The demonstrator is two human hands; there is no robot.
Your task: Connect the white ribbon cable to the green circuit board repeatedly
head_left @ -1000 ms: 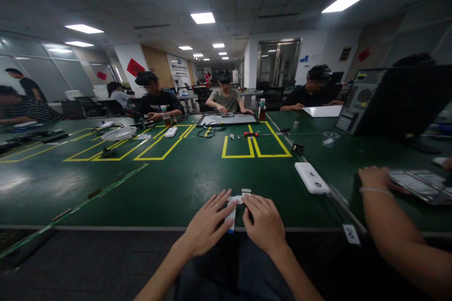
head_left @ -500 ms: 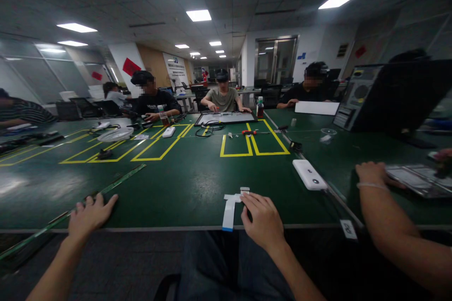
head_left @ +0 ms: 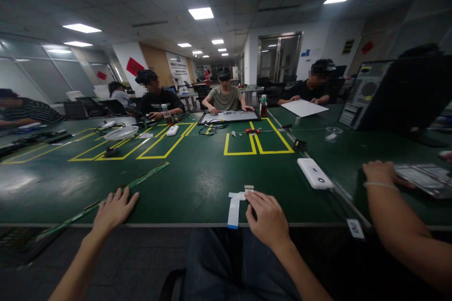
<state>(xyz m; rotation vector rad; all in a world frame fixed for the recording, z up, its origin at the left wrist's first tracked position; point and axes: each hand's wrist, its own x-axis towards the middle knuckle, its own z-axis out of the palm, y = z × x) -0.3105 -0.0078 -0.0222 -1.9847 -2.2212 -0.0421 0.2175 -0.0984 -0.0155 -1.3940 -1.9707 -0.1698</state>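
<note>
My right hand rests palm-down on the green table, its fingertips touching the top end of a white flat ribbon cable that has a small connector at that end. Its fingers lie flat and hold nothing. My left hand lies flat near the table's front edge, fingers spread, on a long thin green strip that runs diagonally across the table's left side.
A white power bank lies to the right. A neighbour's arm reaches to a flat panel at far right. Yellow tape rectangles mark the table's middle. Several people sit working along the far side. A computer case stands at back right.
My left hand left the white cable, swung out to the left, and now lies on the green strip. My right hand has stayed at the cable's top end.
</note>
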